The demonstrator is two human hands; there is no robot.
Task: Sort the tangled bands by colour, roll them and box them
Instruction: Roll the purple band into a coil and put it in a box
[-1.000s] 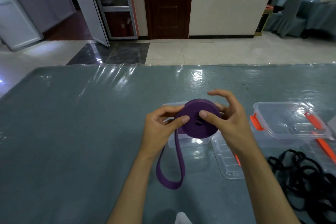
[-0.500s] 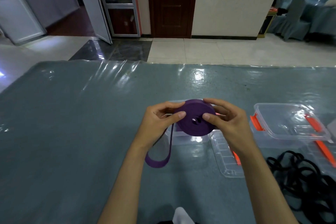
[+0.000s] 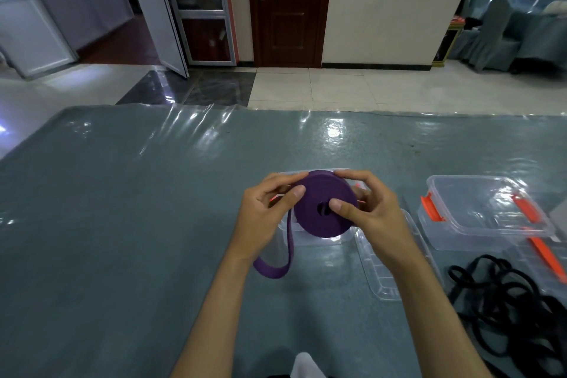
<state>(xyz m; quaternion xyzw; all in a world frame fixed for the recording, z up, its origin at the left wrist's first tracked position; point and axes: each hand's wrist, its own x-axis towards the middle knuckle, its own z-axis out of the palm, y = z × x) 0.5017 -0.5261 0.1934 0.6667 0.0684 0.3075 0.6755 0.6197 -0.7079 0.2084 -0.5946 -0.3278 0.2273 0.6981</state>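
Purple band (image 3: 322, 208), most of it wound into a fat coil, sits up between my two hands above the table (image 3: 122, 224) — that's where the action is. My left hand (image 3: 264, 218) has thumb and fingers curled onto the coil's left rim, pinching it; my right hand (image 3: 368, 211) wraps the right side, thumb pressed flat on the face just beside the centre hole, fingers hooked over the top edge. Both hands are clamped on the roll, nothing spread.

Loose tail (image 3: 274, 264) hangs down from the left side of the coil in a short loop, clear of the table as far as I can tell. So I judge the rolling is nearly finished, just that last bit to take up.

Directly behind and below the coil is the clear open box (image 3: 306, 239), partly hidden by my hands, its lid (image 3: 380, 279) lying just to the right. A second clear box (image 3: 478, 208) with orange clips sits further right, and the black bands (image 3: 506, 310) lie in a tangle near the right edge, not yet sorted.

Risk from here, as I see it: the coil is springy, and if either thumb eases off the face the inner turns could telescope out or the whole thing could unwind. The tail could also twist going on, leaving a lumpy roll that won't sit flat in the box
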